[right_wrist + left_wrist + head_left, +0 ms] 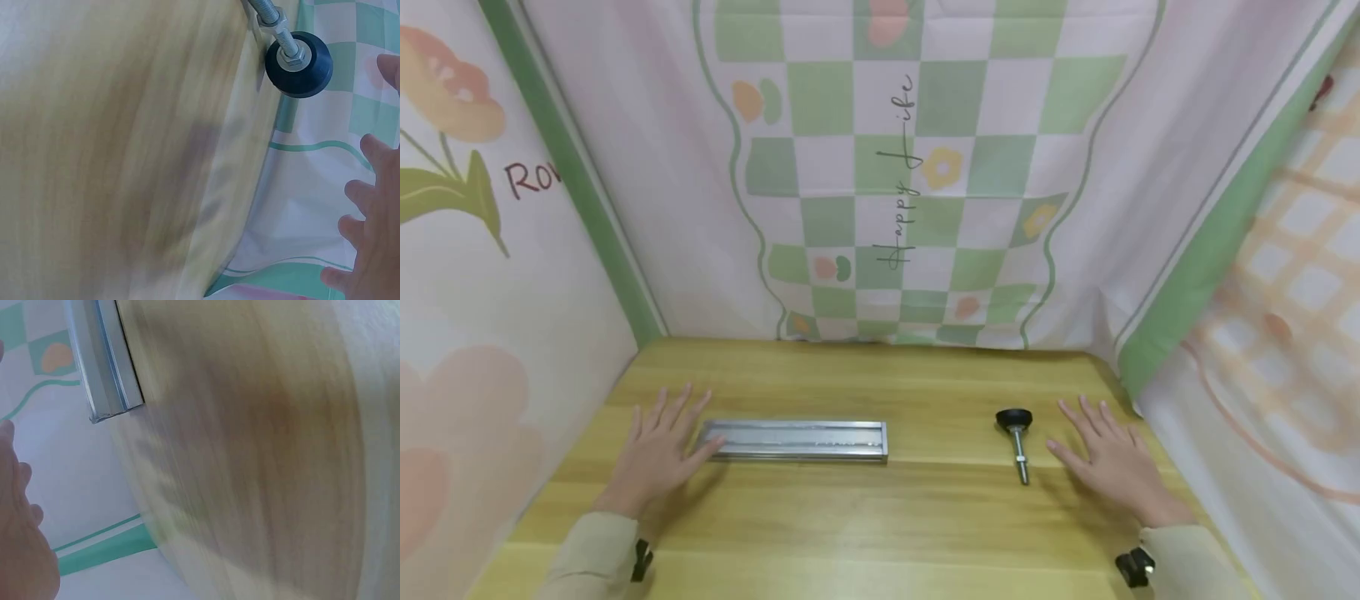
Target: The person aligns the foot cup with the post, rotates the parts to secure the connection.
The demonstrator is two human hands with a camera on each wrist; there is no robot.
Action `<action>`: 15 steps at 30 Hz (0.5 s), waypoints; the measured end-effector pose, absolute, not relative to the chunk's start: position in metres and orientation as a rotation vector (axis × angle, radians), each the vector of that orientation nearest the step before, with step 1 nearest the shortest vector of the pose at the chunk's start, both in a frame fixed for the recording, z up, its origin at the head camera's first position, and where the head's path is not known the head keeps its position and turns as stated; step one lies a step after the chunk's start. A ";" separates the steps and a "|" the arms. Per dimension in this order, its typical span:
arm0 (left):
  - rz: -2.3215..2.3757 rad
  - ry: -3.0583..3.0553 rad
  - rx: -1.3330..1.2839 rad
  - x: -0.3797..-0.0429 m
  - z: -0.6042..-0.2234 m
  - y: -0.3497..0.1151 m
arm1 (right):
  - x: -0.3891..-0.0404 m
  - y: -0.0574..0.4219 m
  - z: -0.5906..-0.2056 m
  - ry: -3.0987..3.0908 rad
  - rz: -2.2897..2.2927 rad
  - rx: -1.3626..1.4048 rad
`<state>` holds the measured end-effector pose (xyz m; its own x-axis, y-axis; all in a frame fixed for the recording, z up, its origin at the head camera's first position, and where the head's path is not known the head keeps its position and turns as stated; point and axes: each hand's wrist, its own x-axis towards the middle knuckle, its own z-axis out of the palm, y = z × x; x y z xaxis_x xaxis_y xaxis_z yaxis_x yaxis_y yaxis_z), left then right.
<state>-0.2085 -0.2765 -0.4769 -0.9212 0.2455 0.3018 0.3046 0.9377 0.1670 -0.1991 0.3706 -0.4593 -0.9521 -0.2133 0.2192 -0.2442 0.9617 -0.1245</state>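
A silver aluminium profile bar (797,439) lies lengthwise across the table, left of the middle. My left hand (658,454) is spread at the bar's left end, its thumb overlapping that end in the head view; whether it touches cannot be told. In the left wrist view the bar (103,359) shows its grooved end. To the right lies a levelling foot (1018,442) with a round black base, a threaded stud and nuts. Just right of it, my right hand (1112,467) is spread with nothing in it. The right wrist view shows the foot's black base (300,65) close up.
The wooden table (850,525) meets a checked cloth (887,208) hanging along its back edge. Printed cloths also hang at the left (467,292) and right (1285,333) sides. A small black device sits at each wrist, by the beige sleeves.
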 end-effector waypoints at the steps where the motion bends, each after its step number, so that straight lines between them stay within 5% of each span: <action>1: -0.307 -2.819 -0.407 -0.209 -0.477 -0.276 | -0.199 0.371 -0.459 -2.914 0.224 0.342; 15: -0.317 -2.841 -0.404 -0.211 -0.482 -0.274 | -0.203 0.364 -0.454 -2.951 0.408 0.399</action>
